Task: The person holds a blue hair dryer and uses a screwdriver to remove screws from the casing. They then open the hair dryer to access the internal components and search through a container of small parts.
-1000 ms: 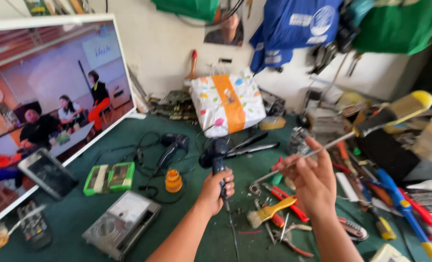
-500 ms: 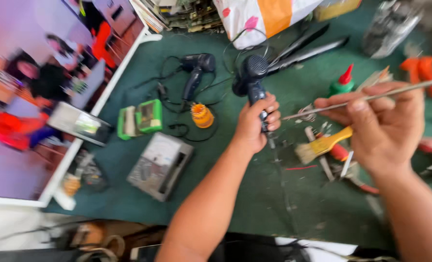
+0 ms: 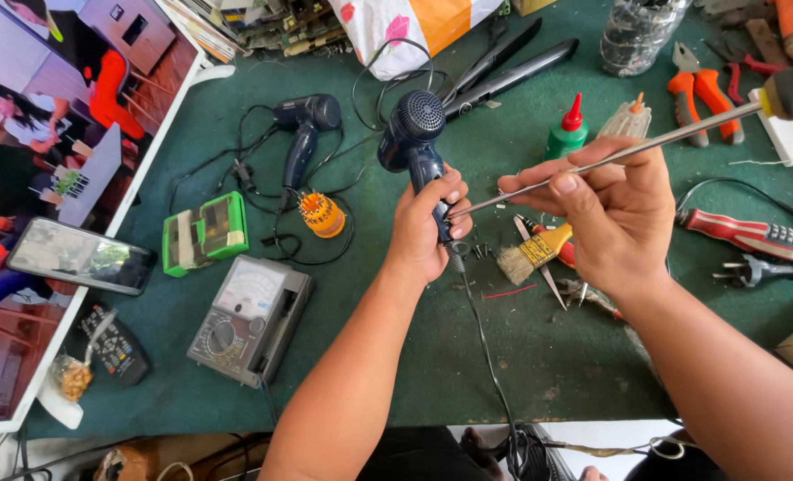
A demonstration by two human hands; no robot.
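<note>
My left hand (image 3: 428, 227) grips the handle of a dark blue hair dryer (image 3: 414, 134), whose round back grille faces up. My right hand (image 3: 606, 209) pinches the long metal shaft of a screwdriver (image 3: 673, 138) between thumb and fingers. The screwdriver's tip meets the dryer handle just by my left thumb, and its black and yellow handle sticks out to the upper right. The dryer's black cord (image 3: 490, 356) runs down toward me across the green mat.
A second dark hair dryer (image 3: 303, 134), an orange bit holder (image 3: 322, 214), a green box (image 3: 203, 233), an analog multimeter (image 3: 249, 318), a phone (image 3: 80, 256) and a lit flat screen (image 3: 49, 116) lie left. A small brush (image 3: 530, 254), pliers (image 3: 704, 89), green glue bottle (image 3: 568, 129) and red-handled tool (image 3: 748, 233) lie right.
The view has closed in on my hands. My left hand keeps its hold on the dryer, and the screwdriver tip has come down onto the dryer handle.
</note>
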